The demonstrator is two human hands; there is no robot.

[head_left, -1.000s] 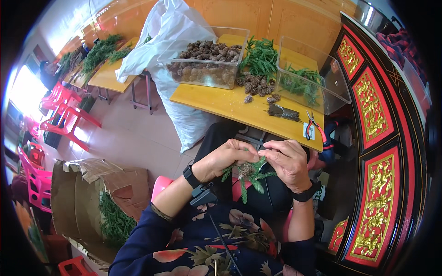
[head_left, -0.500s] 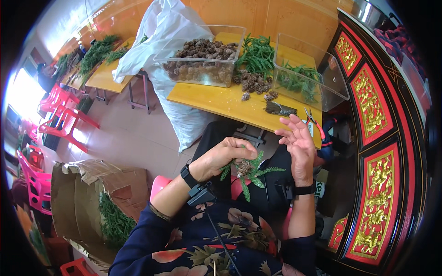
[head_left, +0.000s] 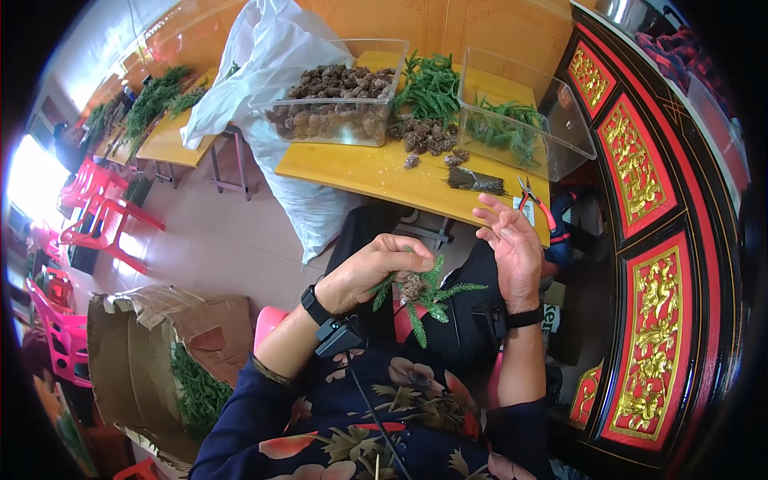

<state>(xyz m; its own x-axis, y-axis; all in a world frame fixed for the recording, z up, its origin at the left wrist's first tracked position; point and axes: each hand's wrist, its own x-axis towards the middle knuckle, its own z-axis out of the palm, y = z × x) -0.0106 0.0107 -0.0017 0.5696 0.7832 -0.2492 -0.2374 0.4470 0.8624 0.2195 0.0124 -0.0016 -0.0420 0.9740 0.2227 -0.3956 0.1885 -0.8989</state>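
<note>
A sprig cluster (head_left: 433, 301), made up of green needled twigs around a brown cone (head_left: 412, 289), is held above the lap, in front of the torso. Its upper part is gripped by the left hand (head_left: 380, 268), whose thumb and forefinger are clamped on it; the other fingers are curled beneath. The right hand (head_left: 516, 260) is raised to the right of the cluster, well apart from it, with the fingers spread and loosely bent. Beyond the hands, a yellow table (head_left: 352, 174) is seen. On it are placed a clear bin (head_left: 344, 138) filled with cones, a heap of green sprigs (head_left: 432, 86), a small pile of loose cones (head_left: 428, 134) and a second clear bin (head_left: 570, 152) containing greenery. Near the table's front edge, a bundle of dark thin strands (head_left: 475, 181) is laid beside red-handled pliers (head_left: 542, 210). At the lower left, more greenery is contained in an open cardboard box (head_left: 128, 352).
</note>
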